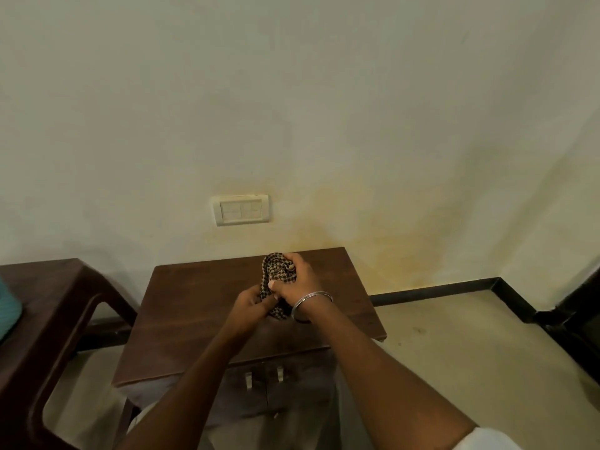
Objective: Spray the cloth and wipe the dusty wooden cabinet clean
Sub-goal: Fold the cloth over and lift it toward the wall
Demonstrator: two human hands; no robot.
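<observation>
Below my fingers, nearest to me, the wooden cabinet (194, 319) is showing two pale door handles (248, 381) under its front edge. Over its top, both my hands are holding the checked cloth (276, 271). My right fingers (292, 258) are clenching round its upper bunch, with a metal bangle (311, 303) sitting on that wrist. My left fingers (263, 303) are pinching its lower end from the left. Whether the cloth is touching the top, I cannot tell. Well to the left of my fingers a dark brown stool (48, 287) is standing. Beyond them, a white switch plate (242, 209) is sitting on the stained wall (324, 125).
</observation>
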